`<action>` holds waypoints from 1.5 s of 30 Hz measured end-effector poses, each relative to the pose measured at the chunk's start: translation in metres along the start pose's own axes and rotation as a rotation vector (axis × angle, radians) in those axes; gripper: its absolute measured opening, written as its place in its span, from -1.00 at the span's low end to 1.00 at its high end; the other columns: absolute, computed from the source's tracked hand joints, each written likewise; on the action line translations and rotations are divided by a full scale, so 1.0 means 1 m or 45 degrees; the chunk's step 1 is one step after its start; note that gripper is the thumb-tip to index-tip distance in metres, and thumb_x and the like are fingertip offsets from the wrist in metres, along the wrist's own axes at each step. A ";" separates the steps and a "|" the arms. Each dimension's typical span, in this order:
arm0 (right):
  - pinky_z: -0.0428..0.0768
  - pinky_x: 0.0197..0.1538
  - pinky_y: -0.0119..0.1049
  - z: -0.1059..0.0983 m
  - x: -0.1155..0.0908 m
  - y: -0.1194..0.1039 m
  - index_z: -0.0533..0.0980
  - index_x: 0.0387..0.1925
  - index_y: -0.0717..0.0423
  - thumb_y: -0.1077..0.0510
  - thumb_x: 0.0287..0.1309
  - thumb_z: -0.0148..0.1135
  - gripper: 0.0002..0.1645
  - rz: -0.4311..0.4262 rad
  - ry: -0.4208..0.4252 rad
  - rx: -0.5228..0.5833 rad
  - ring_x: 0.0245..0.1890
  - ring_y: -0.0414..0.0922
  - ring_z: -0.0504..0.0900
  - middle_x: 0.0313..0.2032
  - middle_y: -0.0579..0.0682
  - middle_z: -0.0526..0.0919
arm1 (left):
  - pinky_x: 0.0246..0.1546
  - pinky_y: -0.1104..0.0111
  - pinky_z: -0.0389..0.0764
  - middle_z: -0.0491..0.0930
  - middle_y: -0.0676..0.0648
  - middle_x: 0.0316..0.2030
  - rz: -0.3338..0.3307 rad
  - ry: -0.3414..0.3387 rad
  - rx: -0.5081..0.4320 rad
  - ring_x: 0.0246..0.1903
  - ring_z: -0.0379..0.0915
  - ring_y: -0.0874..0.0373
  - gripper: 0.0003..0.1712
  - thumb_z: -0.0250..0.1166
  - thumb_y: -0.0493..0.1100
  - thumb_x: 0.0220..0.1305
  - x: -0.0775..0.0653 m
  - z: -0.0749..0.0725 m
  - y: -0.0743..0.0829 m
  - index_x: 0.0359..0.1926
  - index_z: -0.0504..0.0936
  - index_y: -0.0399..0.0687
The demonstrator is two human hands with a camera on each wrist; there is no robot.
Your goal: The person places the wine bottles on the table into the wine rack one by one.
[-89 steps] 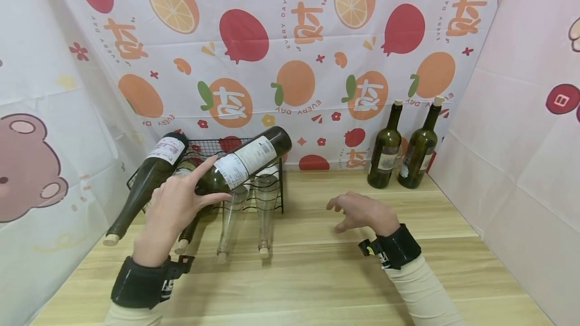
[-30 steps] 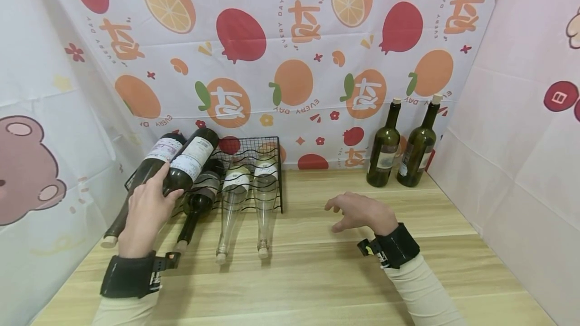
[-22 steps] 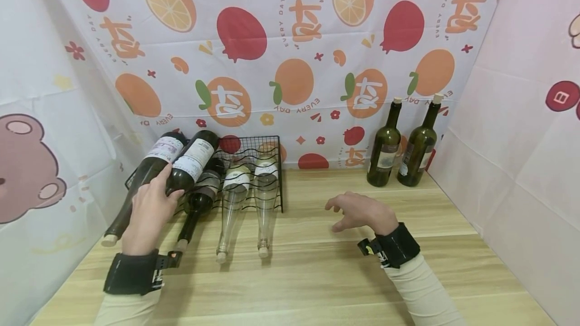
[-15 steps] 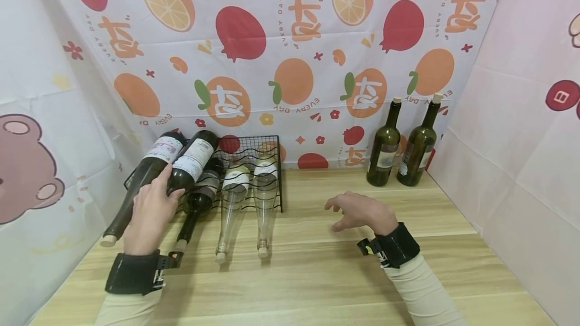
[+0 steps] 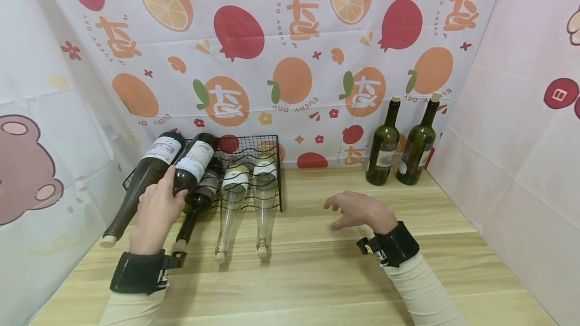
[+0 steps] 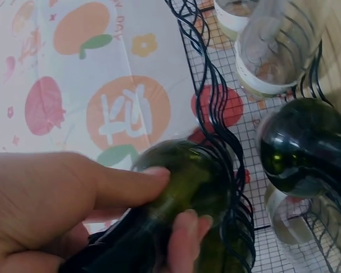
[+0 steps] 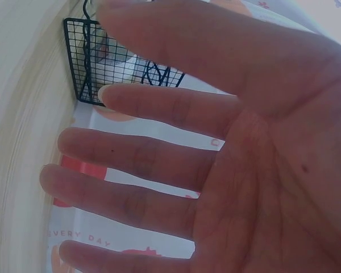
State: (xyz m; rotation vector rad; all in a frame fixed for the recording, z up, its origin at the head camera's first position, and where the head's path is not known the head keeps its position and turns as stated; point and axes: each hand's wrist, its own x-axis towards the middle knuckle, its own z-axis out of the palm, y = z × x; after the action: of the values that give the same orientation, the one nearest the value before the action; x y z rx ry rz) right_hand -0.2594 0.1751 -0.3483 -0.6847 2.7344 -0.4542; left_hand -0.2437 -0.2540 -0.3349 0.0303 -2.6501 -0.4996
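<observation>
Printed cloth [image 5: 285, 47] backs left hand [image 5: 157, 210], gripping a bottle [image 5: 194, 164]; wrist view alone shows right hand's [image 7: 250, 159] spread palm [image 7: 273, 193].

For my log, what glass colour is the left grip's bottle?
The held bottle is dark green, clearest in the left wrist view.

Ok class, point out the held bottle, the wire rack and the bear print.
Held bottle [image 5: 194, 162], head view: white label.
Wire rack [image 5: 248, 143], head view: back mesh.
Bear print [image 5: 29, 162], head view: between ears.
</observation>
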 end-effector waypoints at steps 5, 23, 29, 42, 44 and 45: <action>0.65 0.13 0.01 -0.001 -0.001 0.002 0.60 0.21 0.04 0.06 0.16 0.53 -0.42 0.006 0.005 -0.002 0.15 0.07 0.66 0.14 0.12 0.70 | -0.22 -0.30 0.49 0.49 -0.72 0.03 -0.016 -0.144 0.034 -0.15 0.53 -0.59 -0.15 0.18 -0.32 0.28 0.003 -0.005 0.005 0.51 0.06 -0.53; 0.63 0.14 0.04 0.003 0.003 -0.001 0.59 0.22 0.09 0.06 0.24 0.46 -0.46 -0.036 -0.033 0.017 0.14 0.12 0.67 0.14 0.21 0.69 | -0.49 -0.02 0.40 0.48 -0.64 0.03 -0.130 -0.389 0.071 -0.36 0.49 -0.30 -0.01 0.02 -0.24 0.24 -0.002 -0.019 0.003 0.62 -0.22 -0.30; 0.64 0.14 0.06 0.000 0.002 0.000 0.59 0.23 0.12 0.07 0.24 0.46 -0.45 -0.038 -0.037 0.027 0.15 0.17 0.67 0.14 0.23 0.69 | -0.51 -0.03 0.44 0.39 -0.70 0.18 -0.083 -0.309 0.026 -0.31 0.53 -0.38 -0.09 0.06 -0.25 0.32 0.000 -0.013 0.002 0.62 -0.10 -0.23; 0.64 0.13 0.05 -0.002 0.001 0.000 0.58 0.23 0.11 0.07 0.25 0.45 -0.46 -0.047 -0.044 0.035 0.16 0.16 0.66 0.15 0.22 0.69 | 0.03 -0.42 0.44 0.23 -0.71 0.32 -0.076 -0.279 0.003 0.17 0.34 -0.68 -0.17 0.01 -0.10 0.53 0.001 -0.016 0.003 0.58 -0.11 -0.41; 0.65 0.12 0.05 -0.001 0.001 -0.001 0.58 0.23 0.12 0.08 0.24 0.45 -0.46 -0.045 -0.042 0.043 0.15 0.16 0.67 0.15 0.21 0.69 | 0.05 -0.43 0.42 0.26 -0.72 0.29 -0.082 -0.262 0.012 0.18 0.33 -0.69 -0.23 -0.06 -0.04 0.58 -0.001 -0.019 0.003 0.54 -0.03 -0.48; 0.65 0.12 0.04 0.000 0.000 -0.001 0.59 0.22 0.11 0.08 0.24 0.46 -0.46 -0.043 -0.040 0.043 0.15 0.15 0.67 0.15 0.19 0.69 | 0.02 -0.42 0.42 0.31 -0.72 0.26 -0.086 -0.261 0.015 0.16 0.35 -0.69 -0.27 -0.10 -0.01 0.60 -0.003 -0.020 0.003 0.50 0.07 -0.50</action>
State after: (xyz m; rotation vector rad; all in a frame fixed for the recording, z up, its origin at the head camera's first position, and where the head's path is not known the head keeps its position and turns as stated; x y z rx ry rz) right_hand -0.2595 0.1744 -0.3479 -0.7247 2.6831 -0.4918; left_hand -0.2327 -0.2580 -0.3184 0.0759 -2.8603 -0.5352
